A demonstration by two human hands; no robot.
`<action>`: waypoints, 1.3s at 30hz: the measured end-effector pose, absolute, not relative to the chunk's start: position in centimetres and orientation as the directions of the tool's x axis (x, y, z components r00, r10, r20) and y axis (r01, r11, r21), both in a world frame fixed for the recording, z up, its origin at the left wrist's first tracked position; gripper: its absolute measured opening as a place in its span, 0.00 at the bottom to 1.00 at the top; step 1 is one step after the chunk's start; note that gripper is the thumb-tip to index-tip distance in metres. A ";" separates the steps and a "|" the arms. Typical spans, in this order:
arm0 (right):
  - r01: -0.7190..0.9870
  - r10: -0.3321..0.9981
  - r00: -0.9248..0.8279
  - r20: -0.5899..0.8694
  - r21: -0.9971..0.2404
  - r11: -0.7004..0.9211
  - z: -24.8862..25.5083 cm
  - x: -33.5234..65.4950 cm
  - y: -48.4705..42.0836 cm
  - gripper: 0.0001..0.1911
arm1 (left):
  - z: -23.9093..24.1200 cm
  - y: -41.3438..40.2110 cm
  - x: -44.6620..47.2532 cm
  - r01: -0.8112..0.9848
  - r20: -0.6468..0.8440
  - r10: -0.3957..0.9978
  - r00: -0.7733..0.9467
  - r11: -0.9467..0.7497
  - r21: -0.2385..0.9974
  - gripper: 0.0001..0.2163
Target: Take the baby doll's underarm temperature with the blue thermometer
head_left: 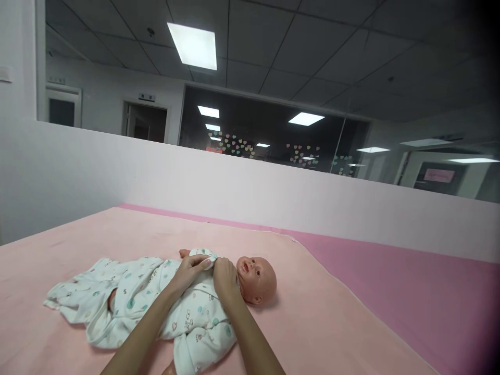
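Note:
A baby doll (264,281) lies on its back, its bald head to the right. It wears a white patterned baby gown (191,315), whose skirt spreads out to the left. My left hand (189,272) pinches the gown's cloth at the upper chest, thumb against fingers. Close beside it, my right hand (225,276) is closed at the collar near the doll's chin, its fingertips hidden behind the hand. One doll hand (184,253) pokes out of the far sleeve; the near sleeve (207,346) points toward me.
A peach cloth (320,323) covers the padded surface, with a pink mat (390,281) showing at the right and back. Behind stands a low white wall (250,190) with a glass window (273,130) above it.

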State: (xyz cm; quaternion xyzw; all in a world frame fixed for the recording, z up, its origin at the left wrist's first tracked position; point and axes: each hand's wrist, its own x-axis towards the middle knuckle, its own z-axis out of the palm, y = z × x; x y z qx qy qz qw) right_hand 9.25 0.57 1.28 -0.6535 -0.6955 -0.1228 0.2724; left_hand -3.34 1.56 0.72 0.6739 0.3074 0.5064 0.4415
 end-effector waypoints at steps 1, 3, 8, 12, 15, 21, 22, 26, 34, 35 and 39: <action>0.983 0.859 -0.010 0.513 -0.153 0.103 1.3 9.4 0.5 0.14 | 0.6 1.8 -3.3 -0.018 0.403 0.874 0.271 -0.414 0.910 0.19; 0.991 0.886 -0.040 0.462 -0.092 0.093 1.2 9.6 0.1 0.15 | 0.6 2.7 -3.4 0.019 0.376 0.910 0.174 -0.385 0.923 0.21; 0.994 0.925 -0.103 0.365 -0.001 0.112 1.5 9.6 -0.6 0.17 | 1.3 6.4 -3.4 0.369 0.540 0.842 -0.021 -0.495 0.786 0.19; 0.993 0.945 -0.115 0.307 0.029 0.111 1.9 9.4 -0.6 0.17 | 1.0 8.7 -2.0 0.807 0.488 0.801 0.347 -0.520 0.279 0.24; 0.994 0.952 -0.109 0.285 0.046 0.100 1.9 9.1 -0.6 0.17 | 0.2 8.8 -0.9 0.872 0.381 0.845 0.374 -0.461 0.168 0.22; 0.992 0.947 -0.115 0.301 0.081 0.095 1.8 8.7 -0.7 0.16 | 0.3 5.7 -1.0 0.909 0.460 0.825 0.328 -0.408 0.083 0.12; 0.991 0.944 -0.119 0.306 0.089 0.096 1.7 8.6 -0.9 0.16 | 0.5 5.1 -1.1 0.909 0.479 0.814 0.328 -0.411 0.076 0.12; 0.984 0.926 -0.163 0.341 0.125 0.127 1.6 8.7 -2.1 0.16 | 0.8 3.3 -1.7 0.877 0.514 0.801 0.307 -0.447 0.173 0.07; 0.938 0.743 -0.339 0.577 0.147 0.314 3.9 14.6 -3.8 0.08 | 0.5 1.6 -2.7 0.811 0.362 0.886 0.288 -0.427 0.401 0.14; 0.952 0.729 -0.270 0.629 0.063 0.299 4.2 16.1 -3.6 0.10 | 0.5 1.5 -2.7 0.804 0.378 0.879 0.291 -0.439 0.402 0.15; 0.896 0.780 -0.012 0.626 -0.340 0.287 4.5 21.2 -2.6 0.17 | 0.4 1.3 -2.6 0.769 0.403 0.869 0.287 -0.460 0.444 0.14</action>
